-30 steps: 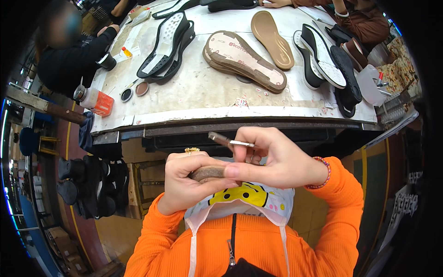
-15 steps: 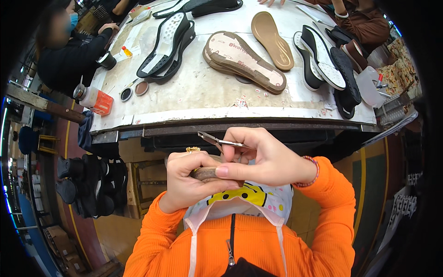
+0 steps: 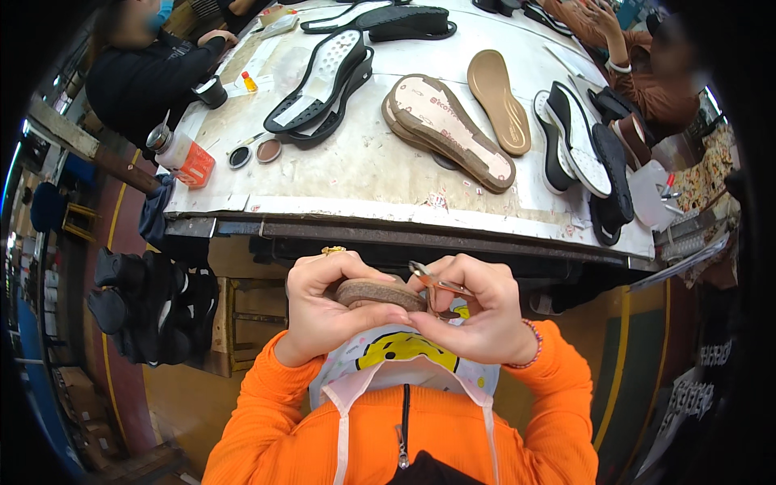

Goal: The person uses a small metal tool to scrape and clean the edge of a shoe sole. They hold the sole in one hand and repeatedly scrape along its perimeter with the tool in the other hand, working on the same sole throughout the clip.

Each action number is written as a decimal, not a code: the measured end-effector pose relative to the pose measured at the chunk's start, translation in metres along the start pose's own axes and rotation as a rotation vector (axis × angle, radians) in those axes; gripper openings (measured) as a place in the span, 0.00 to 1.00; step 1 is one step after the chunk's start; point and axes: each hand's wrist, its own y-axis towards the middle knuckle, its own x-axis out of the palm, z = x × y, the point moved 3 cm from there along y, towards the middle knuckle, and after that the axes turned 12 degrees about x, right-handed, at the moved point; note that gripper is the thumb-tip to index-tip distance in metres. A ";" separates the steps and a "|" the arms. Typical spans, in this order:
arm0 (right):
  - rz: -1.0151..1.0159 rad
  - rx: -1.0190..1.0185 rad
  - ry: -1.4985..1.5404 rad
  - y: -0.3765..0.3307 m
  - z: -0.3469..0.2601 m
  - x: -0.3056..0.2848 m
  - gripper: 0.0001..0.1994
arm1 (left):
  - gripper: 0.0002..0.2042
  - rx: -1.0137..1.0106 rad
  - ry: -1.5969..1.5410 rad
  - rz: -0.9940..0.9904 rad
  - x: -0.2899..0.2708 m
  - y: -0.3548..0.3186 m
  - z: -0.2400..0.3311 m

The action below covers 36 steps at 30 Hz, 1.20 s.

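In front of my chest, my left hand [image 3: 327, 303] grips a brown shoe sole [image 3: 368, 293], its thick rough edge turned up toward me. Fingers lie behind the sole and the thumb presses along its near edge. My right hand [image 3: 477, 303] is closed around small metal snips [image 3: 440, 287], whose tip rises beside the sole's right end. The right thumb touches the sole near the left thumb. The far side of the sole is hidden by my fingers.
Ahead is a white-covered table [image 3: 339, 190] with paper-covered brown soles [image 3: 449, 125], a tan insole [image 3: 499, 101], and black-and-white wedge soles [image 3: 319, 85]. A red-and-white bottle [image 3: 184, 158] and two small round pots [image 3: 267, 150] are at left. Two people sit across. Dark shoes [image 3: 153, 307] hang low left.
My right hand has lowered and shifted right, bringing the snips down beside the sole's end. The left hand has turned the sole so more of its edge shows. The view has tilted slightly.
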 end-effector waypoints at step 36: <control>-0.645 0.803 0.393 -0.006 -0.015 -0.015 0.19 | 0.13 0.098 0.080 -0.160 -0.001 -0.009 0.016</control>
